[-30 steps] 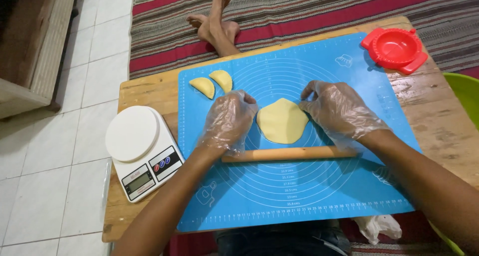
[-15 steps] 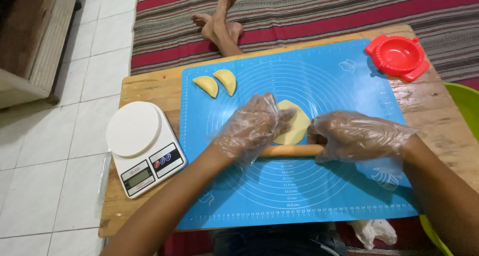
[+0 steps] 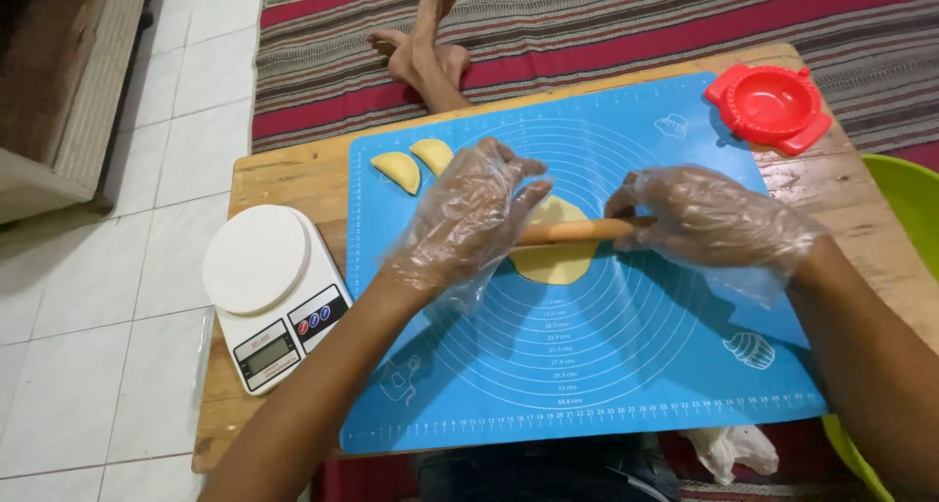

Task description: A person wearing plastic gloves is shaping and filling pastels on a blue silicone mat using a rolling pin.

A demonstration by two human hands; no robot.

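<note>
Starting at the left edge of the bench (image 3: 293, 174), the white kitchen scale (image 3: 274, 292) sits where it sat a second ago, untouched. Just right of it, on the blue silicone mat (image 3: 606, 365), the two folded yellow dumplings (image 3: 416, 164) lie side by side near the far corner, also unmoved.

Now the action: my left hand (image 3: 469, 218), in its loose clear glove, has slid away from me and lies flat, fingers spread, palm pressing the near end of the wooden rolling pin (image 3: 577, 231) — no closed grip, just an open press. The pin has travelled from the near side of the yellow dough disc (image 3: 556, 262) up onto it, and now lies across its upper half, dough showing on both sides. I judge that as a forward roll in progress, the disc getting flatter.

My right hand (image 3: 709, 218), gloved too, rests over the pin's other end, fingers curled lightly on it, pressing down.

Farther right, the red dumpling press (image 3: 771, 106) lies open at the far corner, well apart, and a green bowl's rim (image 3: 910, 208) shows at the bench edge.
</note>
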